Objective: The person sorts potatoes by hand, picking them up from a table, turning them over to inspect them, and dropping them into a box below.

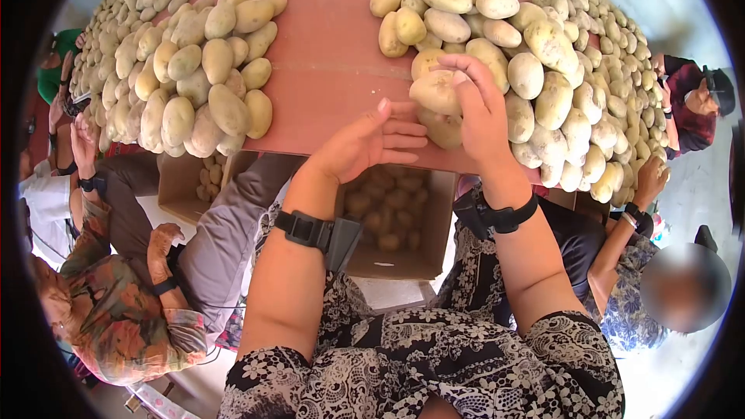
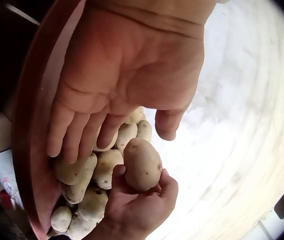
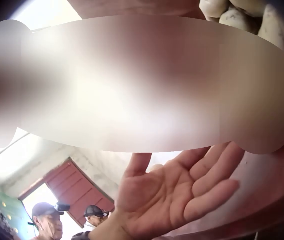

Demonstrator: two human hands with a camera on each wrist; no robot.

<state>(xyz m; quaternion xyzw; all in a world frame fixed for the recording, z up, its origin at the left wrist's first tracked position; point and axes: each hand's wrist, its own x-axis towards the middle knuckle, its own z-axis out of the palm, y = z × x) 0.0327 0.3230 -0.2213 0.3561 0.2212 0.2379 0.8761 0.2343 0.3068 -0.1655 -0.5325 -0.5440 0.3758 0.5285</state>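
My right hand grips a pale yellow potato between thumb and fingers, over the front of the reddish table. In the left wrist view the same potato stands up out of the right hand, with small dark spots on its skin. To the left of it my left hand is held up with its fingers extended and nothing in it. Its bare palm also shows in the left wrist view. A blurred patch hides most of the right wrist view, but the left hand shows below it.
Heaps of potatoes lie on the table at the left and right. Below the table edge stands an open cardboard box with potatoes inside. A second box is further left. People sit close on both sides.
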